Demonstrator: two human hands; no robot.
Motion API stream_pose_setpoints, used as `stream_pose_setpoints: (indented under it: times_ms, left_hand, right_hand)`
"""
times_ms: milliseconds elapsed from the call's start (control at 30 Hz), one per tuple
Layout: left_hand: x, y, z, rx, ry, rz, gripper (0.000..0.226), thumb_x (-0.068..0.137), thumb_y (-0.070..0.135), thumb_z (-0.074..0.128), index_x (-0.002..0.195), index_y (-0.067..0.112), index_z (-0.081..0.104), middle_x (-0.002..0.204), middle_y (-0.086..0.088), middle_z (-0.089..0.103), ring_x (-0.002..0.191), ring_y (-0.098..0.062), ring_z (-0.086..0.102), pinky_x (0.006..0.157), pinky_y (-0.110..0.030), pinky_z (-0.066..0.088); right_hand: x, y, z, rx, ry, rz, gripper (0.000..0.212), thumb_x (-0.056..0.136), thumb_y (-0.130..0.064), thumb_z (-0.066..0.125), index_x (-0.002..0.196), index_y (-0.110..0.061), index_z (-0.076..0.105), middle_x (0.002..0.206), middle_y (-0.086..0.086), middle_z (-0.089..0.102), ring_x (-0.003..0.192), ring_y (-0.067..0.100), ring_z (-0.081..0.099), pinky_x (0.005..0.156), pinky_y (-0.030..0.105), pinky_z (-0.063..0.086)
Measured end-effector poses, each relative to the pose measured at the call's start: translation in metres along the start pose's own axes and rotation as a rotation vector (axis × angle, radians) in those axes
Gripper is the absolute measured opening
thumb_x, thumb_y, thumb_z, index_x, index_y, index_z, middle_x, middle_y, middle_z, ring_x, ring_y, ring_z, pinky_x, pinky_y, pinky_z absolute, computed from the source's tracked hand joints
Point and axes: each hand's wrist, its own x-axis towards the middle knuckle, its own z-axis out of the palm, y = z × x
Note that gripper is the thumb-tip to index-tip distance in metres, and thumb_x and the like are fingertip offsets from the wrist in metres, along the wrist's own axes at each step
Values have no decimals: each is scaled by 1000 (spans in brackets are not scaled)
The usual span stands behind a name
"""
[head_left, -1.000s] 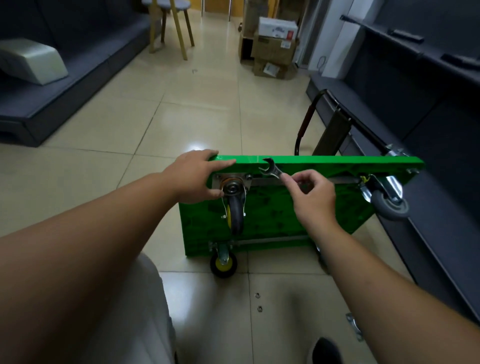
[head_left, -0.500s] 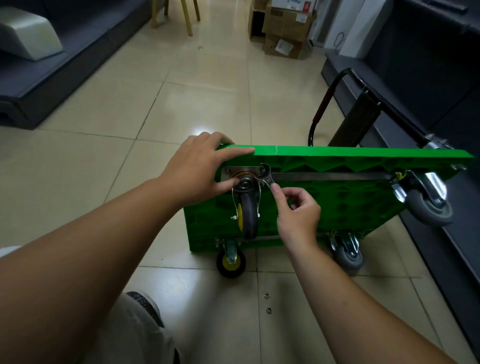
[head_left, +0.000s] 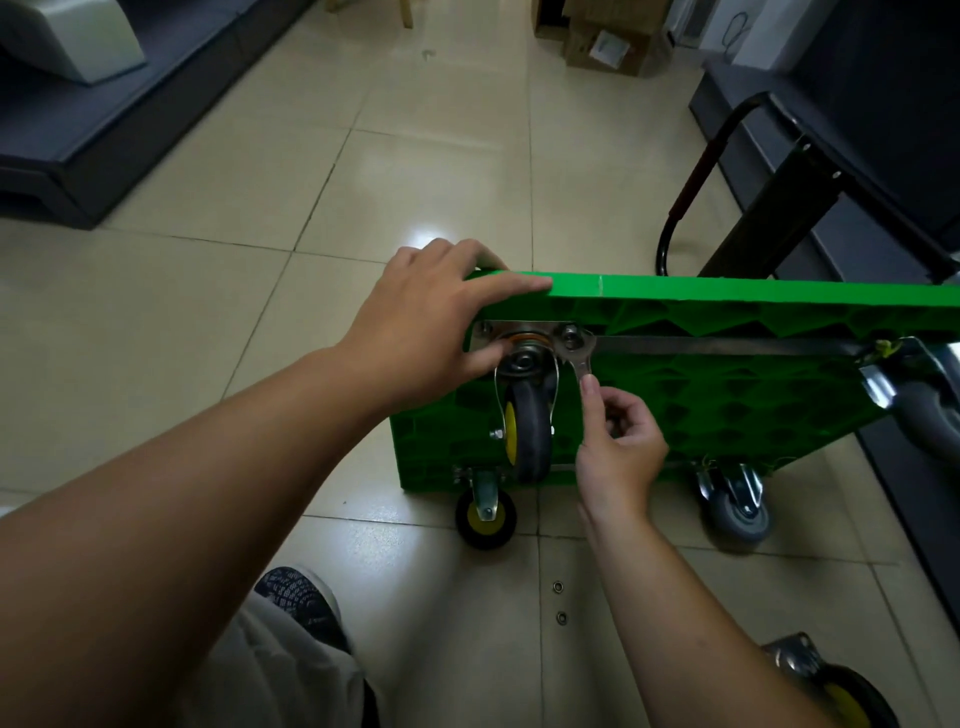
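Observation:
A green platform cart (head_left: 727, 296) stands on its side on the tiled floor, underside facing me. My left hand (head_left: 426, 322) holds its upper left edge, fingers over the top and thumb against the mounting plate of a yellow-hubbed caster (head_left: 527, 431). My right hand (head_left: 618, 441) pinches the handle of a small metal wrench (head_left: 579, 358). The wrench's jaw sits on a bolt at the plate's right corner.
Two more casters touch the floor, yellow (head_left: 485, 514) and grey (head_left: 737, 506); a fourth (head_left: 930, 410) is at the upper right. A loose caster (head_left: 831, 686) and two small washers (head_left: 559, 587) lie on the floor. Dark benches flank both sides; cardboard boxes (head_left: 602, 41) stand far ahead.
My right hand brought the wrench down from the cart's top edge onto the caster plate's bolt and swung its handle downward. My left thumb moved onto the plate. The camera tilted down.

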Motion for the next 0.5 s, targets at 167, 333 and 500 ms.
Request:
stream_pose_setpoints:
  times_ms: [167, 333, 500]
  left_hand:
    - [0, 3, 4, 3, 27, -26, 59, 85, 49, 68, 143, 46, 52, 126, 4, 58, 111, -25, 52, 91, -39, 34]
    - [1, 2, 6, 11, 41, -35, 59, 85, 50, 68, 142, 47, 52, 126, 6, 58, 112, -23, 51, 90, -36, 32]
    - [1, 5, 5, 8, 43, -40, 59, 85, 50, 69, 141, 46, 54, 125, 5, 58, 111, -24, 52, 88, -34, 28]
  right_hand:
    - [12, -5, -3, -41, -32, -93, 12, 91, -24, 74, 84, -18, 66, 79, -3, 63, 70, -1, 57, 68, 16, 47]
    - [44, -28, -28, -423, -117, -406, 17, 84, -46, 75, 83, -34, 63, 87, -12, 64, 91, 15, 58, 85, 37, 44]
    - [63, -97, -41, -974, -170, -981, 29, 87, -46, 72, 90, -18, 67, 92, 0, 64, 95, 25, 51, 84, 34, 25]
